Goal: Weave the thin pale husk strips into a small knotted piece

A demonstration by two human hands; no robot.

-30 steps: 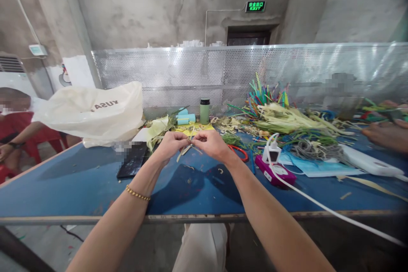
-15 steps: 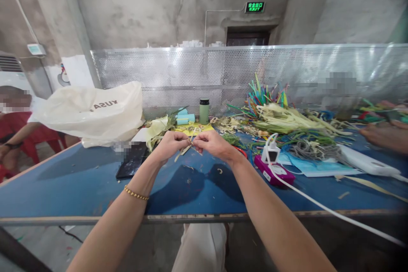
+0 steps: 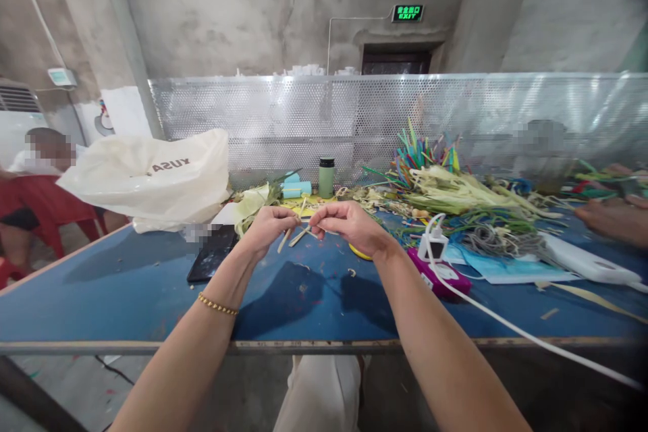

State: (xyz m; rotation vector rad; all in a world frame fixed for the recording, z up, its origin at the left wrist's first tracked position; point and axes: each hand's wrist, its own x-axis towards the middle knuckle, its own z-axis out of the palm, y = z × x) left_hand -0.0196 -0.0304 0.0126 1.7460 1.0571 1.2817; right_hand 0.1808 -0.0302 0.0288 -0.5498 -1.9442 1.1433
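Both of my hands are raised a little above the blue table [image 3: 126,290], close together at the middle. My left hand [image 3: 268,228] is closed in a pinch on thin pale leaf strips [image 3: 296,235] that hang down between the hands. My right hand [image 3: 349,226] is also closed, its fingertips pinching the same strips from the right. A gold bracelet [image 3: 217,306] sits on my left wrist.
A black phone [image 3: 212,253] lies left of my hands, a white bag [image 3: 152,172] behind it. A green bottle [image 3: 326,177] stands at the back. A heap of leaves and coloured strips [image 3: 455,192], a magenta device [image 3: 438,277] with white cable, and another person's hand [image 3: 612,216] are at right. A person in red [image 3: 30,196] sits at left.
Both hands have lifted slightly and the right hand has turned, pulling the strips out a little. The person at left has shifted position.
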